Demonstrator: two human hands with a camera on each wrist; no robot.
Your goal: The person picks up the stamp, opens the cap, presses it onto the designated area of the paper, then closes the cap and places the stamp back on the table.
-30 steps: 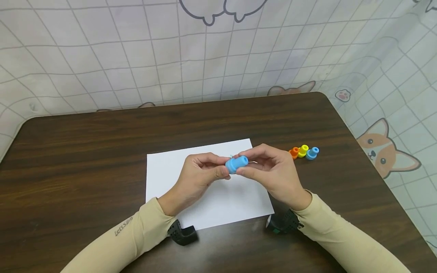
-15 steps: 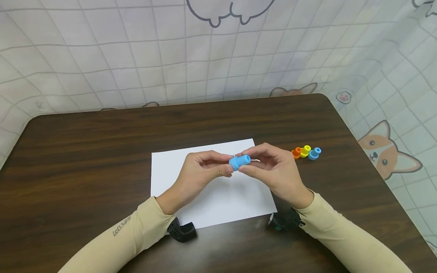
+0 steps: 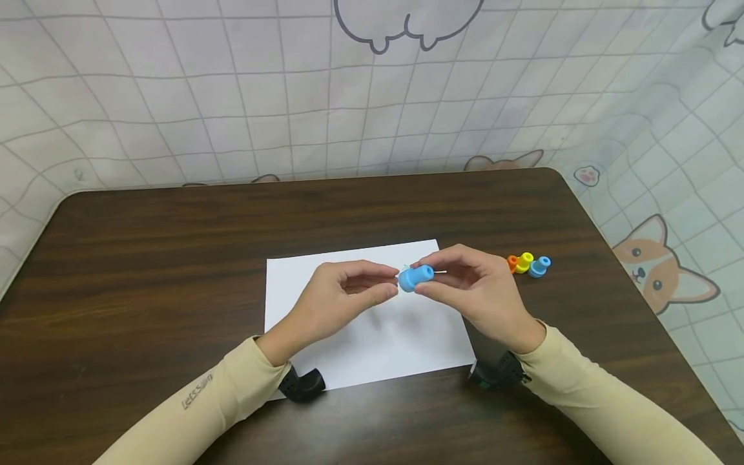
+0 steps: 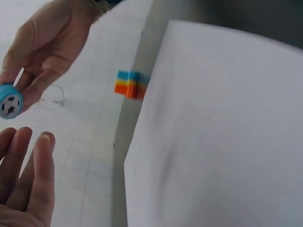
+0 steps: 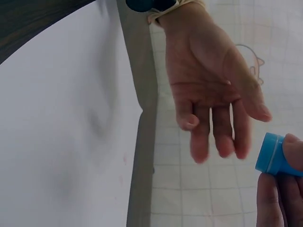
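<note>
A blue toy stamp (image 3: 415, 278) is pinched between the thumb and fingers of my right hand (image 3: 479, 290), above a white sheet of paper (image 3: 372, 349). Its wide end points left and carries a soccer ball picture, as the left wrist view of the stamp (image 4: 10, 105) shows. My left hand (image 3: 337, 300) is just left of that end, thumb and fingers spread and holding nothing. From the right wrist, a gap shows between the left hand (image 5: 213, 90) and the stamp (image 5: 272, 153).
Right of the paper, an orange stamp (image 3: 512, 263), a yellow stamp (image 3: 524, 262) and another blue stamp (image 3: 540, 267) stand side by side on the dark wooden table (image 3: 174, 258). A white grid-patterned curtain (image 3: 232, 97) hangs behind the table and along its right side.
Both hands were on the blue stamp earlier. My left fingers have let go and moved slightly left, leaving it in my right hand. The head view has shifted a little.
</note>
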